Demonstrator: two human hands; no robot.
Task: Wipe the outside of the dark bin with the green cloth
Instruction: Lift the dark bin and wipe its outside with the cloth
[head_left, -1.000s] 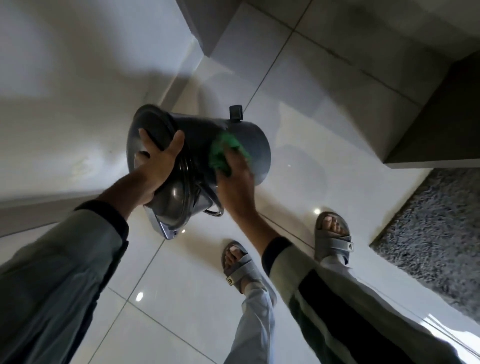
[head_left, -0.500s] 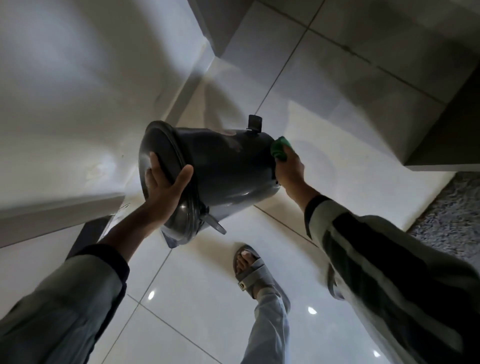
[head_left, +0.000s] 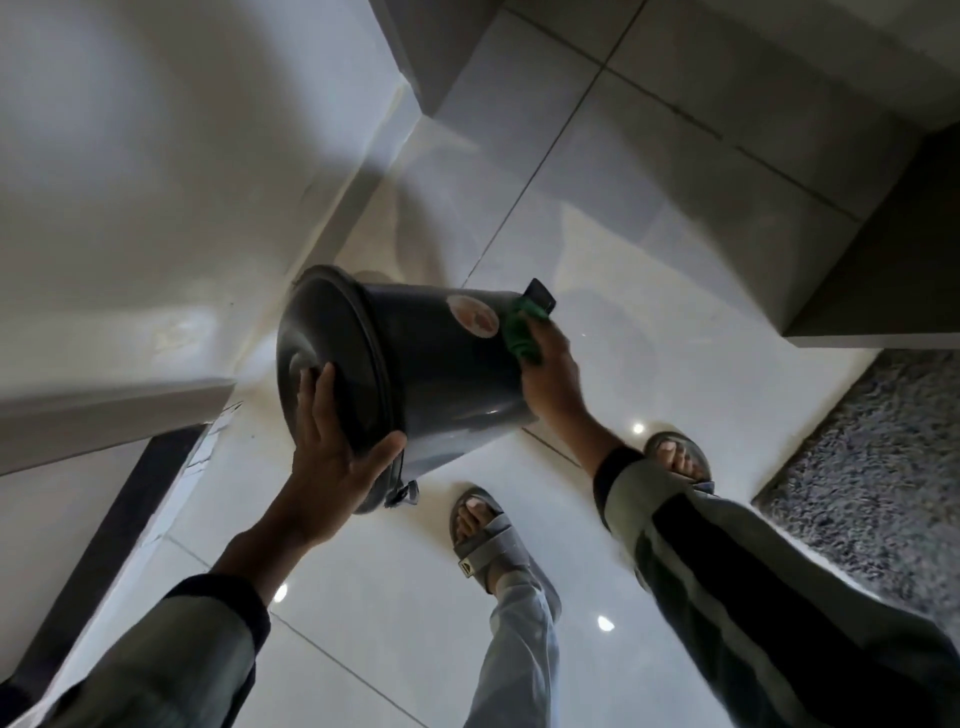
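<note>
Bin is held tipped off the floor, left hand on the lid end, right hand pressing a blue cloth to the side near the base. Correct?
One error: the cloth is green, not blue, as the head view shows. Otherwise right: the bin is tipped off the floor, left hand on the lid end, right hand pressing the cloth near the base.

The scene is dim and cool-toned, with soft daylight falling from the left onto the white wall (head_left: 130, 171). The glossy tiled floor (head_left: 649, 270) mirrors small bright ceiling lights as glare spots and carries a broad soft shadow near the corner. The dark bin (head_left: 441, 374) shows a faint sheen. Straight edges bow toward the frame borders, and detail is slightly soft throughout.
</note>
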